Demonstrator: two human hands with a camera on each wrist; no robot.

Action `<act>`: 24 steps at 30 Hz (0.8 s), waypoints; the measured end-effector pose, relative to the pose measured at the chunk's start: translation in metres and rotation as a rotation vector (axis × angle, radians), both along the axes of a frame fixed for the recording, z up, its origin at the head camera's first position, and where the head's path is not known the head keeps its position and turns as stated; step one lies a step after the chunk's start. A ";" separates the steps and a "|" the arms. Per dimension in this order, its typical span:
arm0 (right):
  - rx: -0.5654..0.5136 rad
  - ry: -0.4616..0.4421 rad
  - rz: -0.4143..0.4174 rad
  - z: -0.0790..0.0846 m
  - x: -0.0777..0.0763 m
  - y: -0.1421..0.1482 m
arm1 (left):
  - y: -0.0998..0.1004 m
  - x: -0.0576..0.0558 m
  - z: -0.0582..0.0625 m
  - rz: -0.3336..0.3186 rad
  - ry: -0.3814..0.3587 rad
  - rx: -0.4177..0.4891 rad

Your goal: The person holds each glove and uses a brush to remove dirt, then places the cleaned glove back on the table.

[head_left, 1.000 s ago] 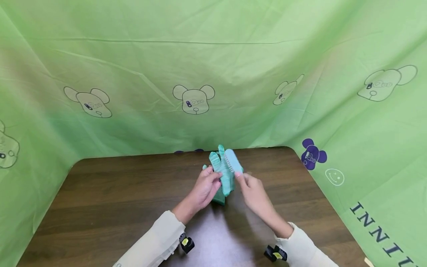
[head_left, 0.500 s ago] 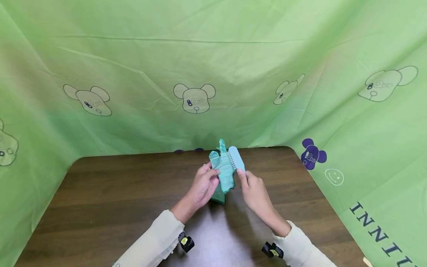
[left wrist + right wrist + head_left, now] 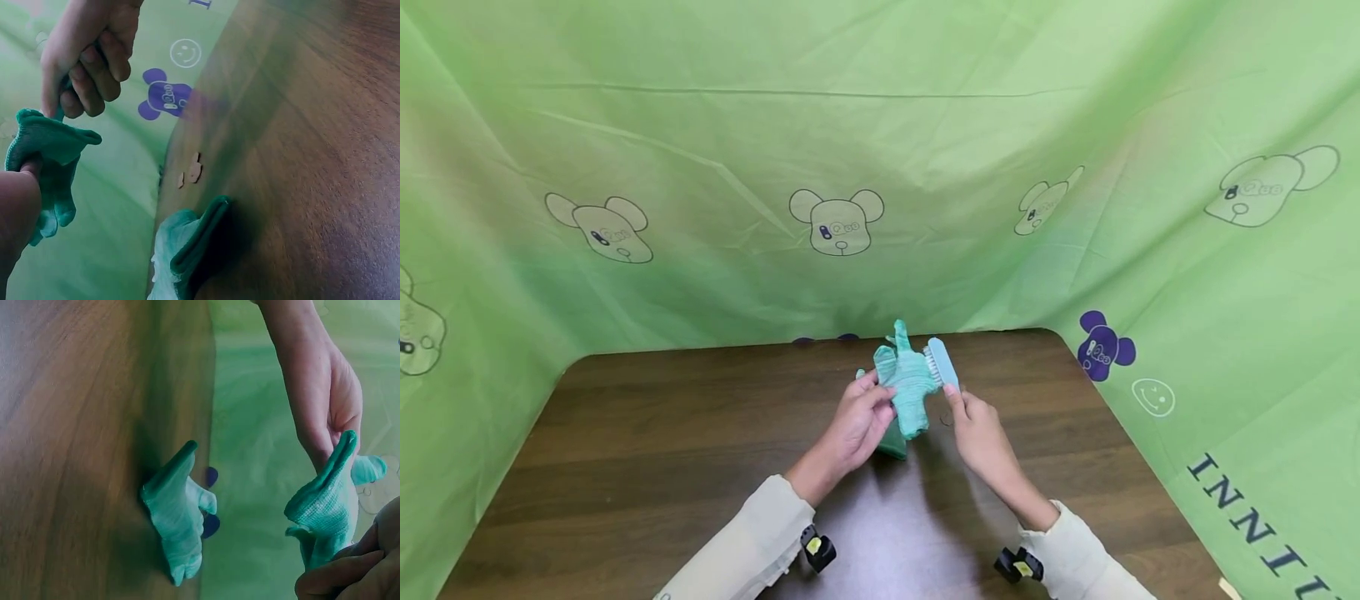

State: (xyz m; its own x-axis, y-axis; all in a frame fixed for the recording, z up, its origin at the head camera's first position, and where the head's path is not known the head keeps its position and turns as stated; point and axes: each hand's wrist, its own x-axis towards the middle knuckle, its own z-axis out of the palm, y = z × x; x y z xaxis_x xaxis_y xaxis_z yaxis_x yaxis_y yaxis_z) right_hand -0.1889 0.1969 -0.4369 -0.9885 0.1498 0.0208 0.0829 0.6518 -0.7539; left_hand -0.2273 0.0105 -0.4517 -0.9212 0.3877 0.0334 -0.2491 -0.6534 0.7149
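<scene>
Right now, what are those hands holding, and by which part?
The left hand holds a green knit glove near its cuff; the right hand grips a light-blue bristle brush by its handle.

Has a brown wood-grain table [image 3: 662, 467] at the near side, with rounded far corners and a pale sheen [image 3: 887, 542] at the near middle. Gives way at far, left and right to a wrinkled green curtain [image 3: 700, 125], printed with outlined bear faces [image 3: 841, 233]. Carries, on the right, a purple bear head [image 3: 1099, 352], a white smiley [image 3: 1153, 397] and, nearer, dark letters [image 3: 1248, 526].
</scene>
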 end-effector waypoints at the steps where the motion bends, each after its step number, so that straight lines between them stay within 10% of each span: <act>1: -0.015 -0.007 -0.002 -0.001 -0.001 0.001 | 0.000 0.000 0.000 0.005 0.002 0.002; 10: -0.109 0.038 -0.015 0.004 -0.001 -0.001 | -0.005 -0.003 0.003 0.023 0.004 -0.001; 16: 0.123 0.187 0.158 0.011 0.010 -0.024 | -0.001 0.000 0.007 -0.023 0.028 -0.027; 24: 0.250 0.246 0.063 0.007 0.010 -0.027 | 0.000 0.000 0.009 -0.027 0.039 -0.001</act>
State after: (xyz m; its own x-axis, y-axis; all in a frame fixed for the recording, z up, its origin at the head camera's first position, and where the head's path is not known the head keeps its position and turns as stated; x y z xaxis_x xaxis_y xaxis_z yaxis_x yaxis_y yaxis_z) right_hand -0.1785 0.1695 -0.4303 -0.9565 0.0492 0.2875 -0.1272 0.8165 -0.5632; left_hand -0.2273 0.0100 -0.4429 -0.9086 0.4120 0.0687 -0.2382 -0.6462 0.7250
